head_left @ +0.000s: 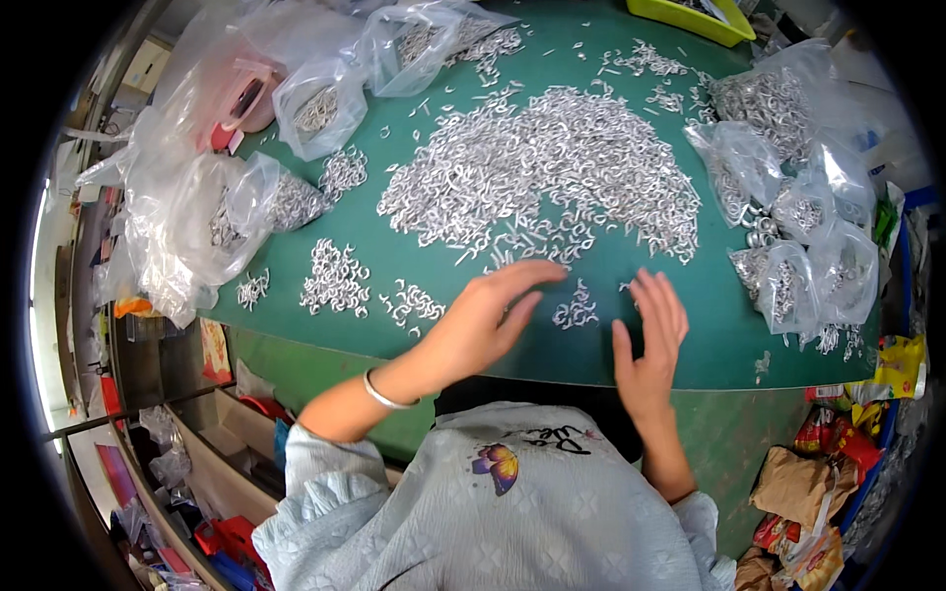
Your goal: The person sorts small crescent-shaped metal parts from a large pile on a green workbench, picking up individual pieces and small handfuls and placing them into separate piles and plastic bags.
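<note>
A large heap of small silvery, curved metal pieces [552, 158] covers the middle of the green tabletop. My left hand [498, 305], a bangle [384, 392] at its wrist, reaches the heap's near edge with fingers stretched and thumb apart; its fingertips touch or hover over loose pieces. A small group of the same pieces [576, 307] lies between my two hands. To its right, my right hand [652, 330] rests over the table with fingers extended and thumb apart. One small piece [625, 287] shows beside its fingertips. Neither hand visibly grips anything.
Smaller piles [335, 279] and scattered pieces [412, 303] lie left of my left hand. Clear plastic bags of metal parts stand at the left [236, 202] and right [818, 276]. A pink container [246, 97] is at far left, a yellow tray [695, 20] at the back.
</note>
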Motion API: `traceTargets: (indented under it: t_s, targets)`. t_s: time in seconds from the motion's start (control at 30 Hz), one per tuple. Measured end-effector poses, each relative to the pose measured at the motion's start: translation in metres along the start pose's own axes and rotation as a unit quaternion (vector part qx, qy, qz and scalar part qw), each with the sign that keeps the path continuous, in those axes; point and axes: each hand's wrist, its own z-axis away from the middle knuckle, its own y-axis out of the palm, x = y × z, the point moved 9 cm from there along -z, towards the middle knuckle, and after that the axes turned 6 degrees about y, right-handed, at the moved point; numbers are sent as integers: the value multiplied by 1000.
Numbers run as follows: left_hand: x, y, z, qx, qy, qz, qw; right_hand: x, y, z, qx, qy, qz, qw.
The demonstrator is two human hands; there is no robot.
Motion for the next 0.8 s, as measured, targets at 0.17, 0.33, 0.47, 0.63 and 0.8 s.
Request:
traceTargets:
  t_s: [0.17, 0.33, 0.47, 0.63, 0.8]
  targets:
    - [22, 19, 50, -58, 29, -196, 978, 1, 35, 10, 163, -20, 43, 985]
    - [19, 42, 51, -51, 46, -89, 994, 18, 28, 5, 189, -45, 33, 980]
    - [14, 50, 39, -51, 74, -70, 994, 20, 41, 12, 257, -62, 47, 963]
    - [8, 61, 34, -38, 123, -140, 982, 8, 26, -1, 202, -61, 30, 977]
    - [14, 59, 44, -21, 92, -101, 990, 8, 31, 3, 237, -86, 123, 960]
